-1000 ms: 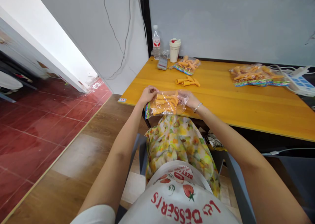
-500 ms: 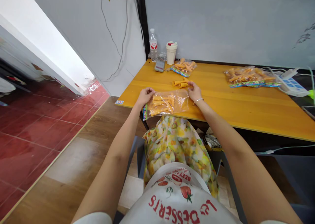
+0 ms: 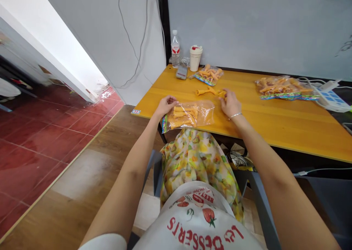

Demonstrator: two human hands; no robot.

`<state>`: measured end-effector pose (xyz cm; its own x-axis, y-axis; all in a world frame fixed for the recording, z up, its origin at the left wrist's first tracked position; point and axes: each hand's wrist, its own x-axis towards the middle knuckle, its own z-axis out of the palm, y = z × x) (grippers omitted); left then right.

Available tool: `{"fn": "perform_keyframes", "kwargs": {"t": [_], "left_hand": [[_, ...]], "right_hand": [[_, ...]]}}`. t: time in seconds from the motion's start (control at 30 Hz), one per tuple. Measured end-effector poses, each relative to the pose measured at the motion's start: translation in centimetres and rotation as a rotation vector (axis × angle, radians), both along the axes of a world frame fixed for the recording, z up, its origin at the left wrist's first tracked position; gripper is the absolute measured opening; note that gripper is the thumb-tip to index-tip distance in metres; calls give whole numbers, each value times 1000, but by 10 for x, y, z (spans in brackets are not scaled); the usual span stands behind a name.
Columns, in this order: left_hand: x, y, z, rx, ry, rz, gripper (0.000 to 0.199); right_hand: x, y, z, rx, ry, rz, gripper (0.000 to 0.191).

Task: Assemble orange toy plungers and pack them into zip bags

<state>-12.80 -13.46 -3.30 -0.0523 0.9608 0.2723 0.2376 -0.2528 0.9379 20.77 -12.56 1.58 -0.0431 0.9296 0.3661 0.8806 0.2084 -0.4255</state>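
Observation:
A clear plastic bag with several orange plastic pieces inside lies flat at the table's near edge, its colourful printed strip on the left. My left hand has its curled fingers on the bag's upper left edge. Behind the bag, my right hand closes its fingertips on one loose orange plastic piece, mostly covered by the hand. Beside it on the table lies another loose orange piece, tube-like with a flared end.
On the wooden table stand a water bottle and a lidded cup, with a small grey box nearby. Filled bags of orange pieces lie at the back and right, near a white power strip.
My right hand has let go of the bag's right end and moved right and back to a loose orange piece, now apart from the other. My left hand stays at the bag.

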Motion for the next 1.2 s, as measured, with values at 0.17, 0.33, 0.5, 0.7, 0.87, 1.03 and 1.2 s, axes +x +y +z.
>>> {"fn": "perform_keyframes", "kwargs": {"t": [0.17,0.33,0.5,0.7,0.87,1.03,1.2], "left_hand": [[-1,1,0,4,20,0,26],[-2,2,-3,22,32,1,26],[-4,5,-7,22,67,4,22],[-7,10,-11,16,107,12,16],[-7,12,-12,-4,159,9,14],[-5,11,-10,-14,206,24,17],[-6,11,-11,-15,221,34,20]], "right_hand": [[22,-22,-4,63,667,70,58],[7,-50,-18,-111,1061,69,48],[-24,-68,-21,-255,1388,135,47],[-55,-86,-12,-429,1583,207,44],[-66,-95,-10,-536,1581,219,40],[-69,-101,-11,-616,1589,276,35],[-68,-105,-12,-692,1507,340,32]]}}
